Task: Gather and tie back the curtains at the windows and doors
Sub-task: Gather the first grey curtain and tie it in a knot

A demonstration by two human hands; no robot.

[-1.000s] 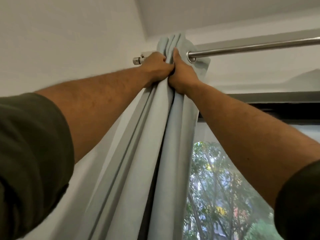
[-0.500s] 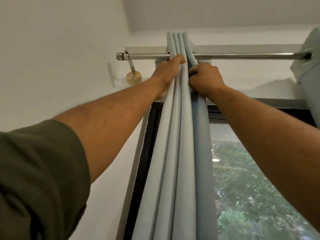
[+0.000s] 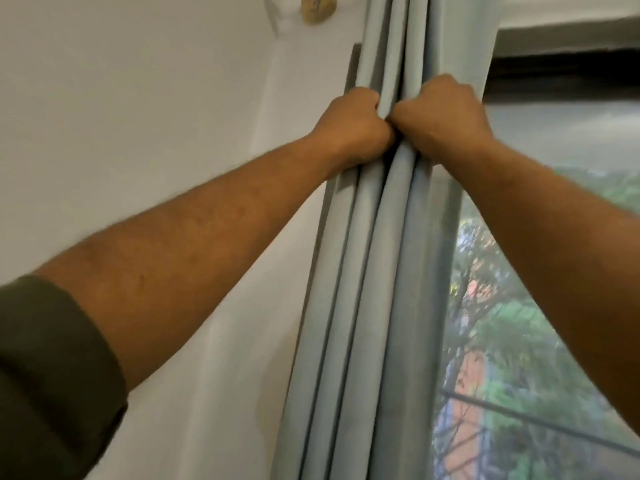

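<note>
A pale blue-grey curtain (image 3: 367, 306) hangs bunched in several vertical pleats at the left edge of the window (image 3: 519, 341). My left hand (image 3: 353, 123) is clenched on the left folds and my right hand (image 3: 440, 116) on the right folds, knuckles almost touching, both high on the bundle. The curtain rod is out of view above the frame.
A white wall (image 3: 138, 98) fills the left side. A round wooden rod bracket mount (image 3: 317, 8) sits on the wall at the top. The dark window frame top (image 3: 561, 64) runs right of the curtain; trees show through the glass.
Both hands have slid down the bundle from just under the rod and now squeeze the pleats together. My view has dropped, so the rod has left the frame.
</note>
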